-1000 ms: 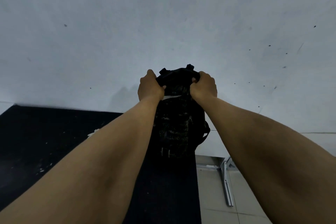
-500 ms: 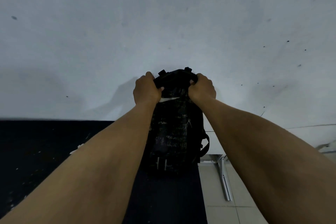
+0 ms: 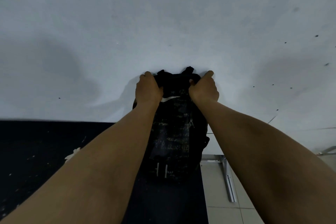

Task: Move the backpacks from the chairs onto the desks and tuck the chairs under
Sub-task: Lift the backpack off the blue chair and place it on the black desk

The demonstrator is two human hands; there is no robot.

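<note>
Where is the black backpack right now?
In the head view the black backpack stands upright at centre on the dark desk, near its right edge by the white wall, its top gripped by the left hand and right hand.

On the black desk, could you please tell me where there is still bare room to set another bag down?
The black desk is bare across its left stretch, from the person's left forearm out to the picture's left edge, apart from a scrap of tape. The right end is crowded: the black backpack stands there by the edge, left hand and right hand gripping its top.
</note>
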